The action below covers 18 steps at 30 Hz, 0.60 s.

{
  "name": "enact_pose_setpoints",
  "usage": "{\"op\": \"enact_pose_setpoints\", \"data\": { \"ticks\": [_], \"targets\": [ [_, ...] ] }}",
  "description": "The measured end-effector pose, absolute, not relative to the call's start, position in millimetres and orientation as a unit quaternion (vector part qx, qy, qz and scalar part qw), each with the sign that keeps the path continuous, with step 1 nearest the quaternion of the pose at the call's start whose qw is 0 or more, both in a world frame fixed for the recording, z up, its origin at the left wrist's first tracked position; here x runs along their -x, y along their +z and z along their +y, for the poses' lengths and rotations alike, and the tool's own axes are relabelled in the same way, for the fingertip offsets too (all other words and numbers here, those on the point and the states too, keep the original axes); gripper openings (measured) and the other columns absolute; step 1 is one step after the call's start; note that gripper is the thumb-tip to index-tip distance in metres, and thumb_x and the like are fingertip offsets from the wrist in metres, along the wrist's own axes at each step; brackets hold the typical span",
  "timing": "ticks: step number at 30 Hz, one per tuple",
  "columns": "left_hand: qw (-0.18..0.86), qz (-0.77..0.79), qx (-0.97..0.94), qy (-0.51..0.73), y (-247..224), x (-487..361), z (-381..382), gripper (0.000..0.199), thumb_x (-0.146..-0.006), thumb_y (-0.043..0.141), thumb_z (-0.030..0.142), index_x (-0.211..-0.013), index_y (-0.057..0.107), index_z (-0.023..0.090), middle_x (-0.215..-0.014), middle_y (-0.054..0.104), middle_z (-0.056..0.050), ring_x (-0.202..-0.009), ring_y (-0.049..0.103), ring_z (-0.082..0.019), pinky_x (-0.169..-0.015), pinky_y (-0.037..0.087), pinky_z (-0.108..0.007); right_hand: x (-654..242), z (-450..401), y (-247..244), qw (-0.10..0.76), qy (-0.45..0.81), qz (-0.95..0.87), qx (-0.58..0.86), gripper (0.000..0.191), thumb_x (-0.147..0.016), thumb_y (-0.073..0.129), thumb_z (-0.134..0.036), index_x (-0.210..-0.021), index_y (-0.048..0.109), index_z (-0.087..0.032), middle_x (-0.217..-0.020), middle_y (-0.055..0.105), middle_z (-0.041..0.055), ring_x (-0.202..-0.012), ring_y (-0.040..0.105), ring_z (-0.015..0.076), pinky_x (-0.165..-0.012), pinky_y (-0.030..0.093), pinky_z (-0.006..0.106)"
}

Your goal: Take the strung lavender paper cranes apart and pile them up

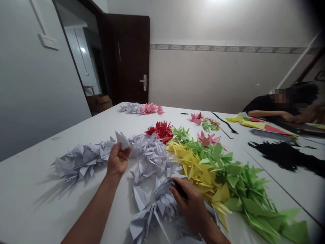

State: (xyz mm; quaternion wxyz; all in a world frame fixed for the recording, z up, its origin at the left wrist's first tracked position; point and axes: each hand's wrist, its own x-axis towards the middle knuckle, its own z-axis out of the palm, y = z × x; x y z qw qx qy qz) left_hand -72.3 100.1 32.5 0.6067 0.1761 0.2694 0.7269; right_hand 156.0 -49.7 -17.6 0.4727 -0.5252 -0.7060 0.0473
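Note:
My left hand [118, 160] is raised a little above the white table [33, 189], pinching a pale lilac folded paper crane [122, 140] between fingers and thumb. My right hand [190, 203] rests on a heap of pale lilac origami cranes [152, 203] and grips a small black object [179, 188], partly hidden by the fingers. Another lilac bunch of cranes [82, 162] lies left of my left hand. Along the right side of the heap runs a yellow and green mass of paper cranes [223, 176].
Red [159, 131] and pink paper cranes [149, 108] lie farther along the table. A tangle of black thread [284, 156] lies at right. A person in a black top [269, 105] leans at the far right over coloured paper [261, 126]. Behind stand a dark door [129, 57] and a cardboard box [99, 103].

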Motion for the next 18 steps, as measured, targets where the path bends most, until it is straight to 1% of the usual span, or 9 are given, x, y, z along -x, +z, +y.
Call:
{"op": "enact_pose_setpoints", "data": {
  "ticks": [3, 6, 9, 11, 13, 16, 18],
  "targets": [
    [0.614, 0.243, -0.087, 0.746, 29, 104, 117, 0.015, -0.087, 0.049, 0.024, -0.077, 0.059, 0.017, -0.075, 0.067, -0.001, -0.069, 0.065, -0.013, -0.063, 0.055, -0.027, -156, -50, -17, 0.483, 0.034, -0.702, 0.522, 0.020, -0.084, 0.055, -0.026, -0.102, 0.063, -0.019, -0.090, 0.071, 0.0078, -0.081, 0.067, 0.0191, -0.071, 0.054, 0.028],
    [0.614, 0.216, -0.027, 0.759, 21, 125, 126, 0.025, -0.089, 0.046, 0.032, -0.071, 0.059, 0.018, -0.074, 0.067, -0.002, -0.077, 0.066, -0.016, -0.069, 0.055, -0.032, -155, -51, -17, 0.484, 0.026, -0.704, 0.520, 0.021, -0.084, 0.055, -0.027, -0.101, 0.064, -0.019, -0.091, 0.071, 0.0083, -0.082, 0.067, 0.0199, -0.072, 0.055, 0.029],
    [0.604, 0.179, -0.031, 0.776, 13, 138, 134, 0.027, -0.089, 0.046, 0.034, -0.071, 0.059, 0.018, -0.077, 0.068, -0.002, -0.083, 0.065, -0.015, -0.076, 0.053, -0.030, -155, -52, -18, 0.481, 0.023, -0.706, 0.519, 0.022, -0.084, 0.056, -0.027, -0.103, 0.063, -0.019, -0.092, 0.071, 0.0084, -0.082, 0.067, 0.0200, -0.073, 0.055, 0.029],
    [0.596, 0.154, -0.058, 0.786, 8, 145, 138, 0.025, -0.089, 0.046, 0.035, -0.075, 0.059, 0.019, -0.082, 0.069, -0.003, -0.090, 0.064, -0.014, -0.080, 0.052, -0.030, -155, -52, -18, 0.483, 0.023, -0.703, 0.520, 0.021, -0.084, 0.056, -0.027, -0.102, 0.063, -0.019, -0.091, 0.071, 0.0082, -0.082, 0.067, 0.0200, -0.072, 0.054, 0.030],
    [0.600, 0.140, -0.079, 0.784, 5, 151, 141, 0.028, -0.088, 0.043, 0.040, -0.083, 0.059, 0.018, -0.094, 0.069, -0.007, -0.102, 0.061, -0.018, -0.083, 0.052, -0.033, -155, -52, -17, 0.485, 0.024, -0.702, 0.521, 0.021, -0.084, 0.056, -0.028, -0.101, 0.064, -0.019, -0.090, 0.071, 0.0080, -0.081, 0.067, 0.0200, -0.072, 0.054, 0.029],
    [0.621, 0.118, -0.091, 0.770, 1, 153, 139, 0.044, -0.084, 0.040, 0.049, -0.098, 0.055, 0.010, -0.114, 0.060, -0.021, -0.118, 0.052, -0.029, -0.088, 0.050, -0.042, -154, -53, -15, 0.486, 0.025, -0.706, 0.514, 0.020, -0.084, 0.056, -0.026, -0.100, 0.064, -0.019, -0.088, 0.071, 0.0078, -0.080, 0.067, 0.0194, -0.071, 0.054, 0.028],
    [0.628, 0.098, -0.107, 0.765, 1, 152, 135, 0.053, -0.080, 0.043, 0.047, -0.112, 0.049, 0.004, -0.121, 0.054, -0.026, -0.122, 0.047, -0.032, -0.093, 0.047, -0.047, -153, -53, -14, 0.489, 0.024, -0.707, 0.509, 0.019, -0.084, 0.056, -0.026, -0.100, 0.064, -0.018, -0.087, 0.071, 0.0076, -0.078, 0.067, 0.0190, -0.070, 0.054, 0.028]
  ]
}}
